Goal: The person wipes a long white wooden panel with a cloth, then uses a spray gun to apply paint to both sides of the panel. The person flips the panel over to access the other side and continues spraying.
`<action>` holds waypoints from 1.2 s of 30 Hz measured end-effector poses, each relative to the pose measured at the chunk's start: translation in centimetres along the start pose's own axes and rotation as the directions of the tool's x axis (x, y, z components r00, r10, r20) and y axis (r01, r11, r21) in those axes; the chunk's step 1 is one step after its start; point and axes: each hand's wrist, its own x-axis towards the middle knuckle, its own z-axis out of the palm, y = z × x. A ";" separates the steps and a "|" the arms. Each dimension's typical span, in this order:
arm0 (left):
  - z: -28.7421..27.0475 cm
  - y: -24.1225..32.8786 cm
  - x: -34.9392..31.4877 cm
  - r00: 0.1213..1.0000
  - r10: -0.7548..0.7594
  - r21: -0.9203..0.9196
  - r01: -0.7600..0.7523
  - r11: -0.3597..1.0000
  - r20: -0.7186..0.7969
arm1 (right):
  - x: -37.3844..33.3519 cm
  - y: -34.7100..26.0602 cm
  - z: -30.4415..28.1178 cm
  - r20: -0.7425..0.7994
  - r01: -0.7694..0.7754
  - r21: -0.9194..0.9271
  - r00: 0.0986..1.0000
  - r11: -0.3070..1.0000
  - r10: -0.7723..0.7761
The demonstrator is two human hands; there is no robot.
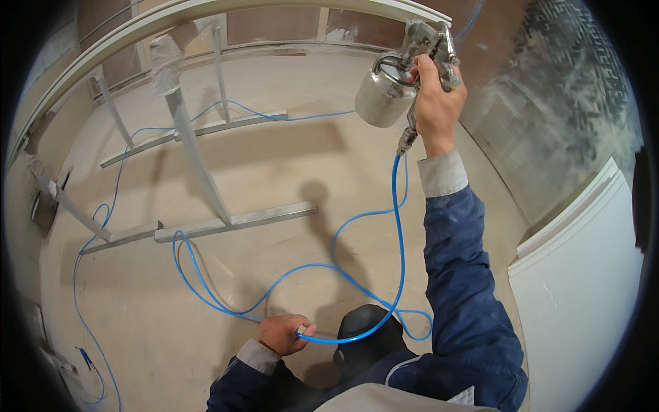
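My right hand, raised at the upper right, is wrapped round the handle of a metal spray gun. A silvery paint cup hangs from the gun on its left side. From a fitting below the handle, a blue air hose runs down toward my body. Low in the view, my left hand is closed round that hose. The gun's front end is beside the right end of a long pale board; I cannot tell whether they touch.
Metal stands with long feet are on the floor at the left, below the board. The hose lies in loops across the floor. White panels lean at the right, near a paint-speckled wall.
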 end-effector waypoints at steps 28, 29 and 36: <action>-1.2 1.6 -3.7 0.965 -0.159 0.006 0.161 0.987 0.209 | -9.9 -10.4 19.3 0.319 -0.063 0.337 0.946 0.940 -0.051; -1.2 1.4 -3.8 0.960 -0.174 0.028 0.172 0.985 0.218 | -10.3 -10.8 19.8 0.353 -0.102 0.382 0.935 0.919 -0.043; -0.4 0.9 -3.9 0.974 -0.131 0.000 0.134 0.991 0.183 | -11.7 -11.8 21.7 0.504 -0.321 0.505 0.863 0.802 0.028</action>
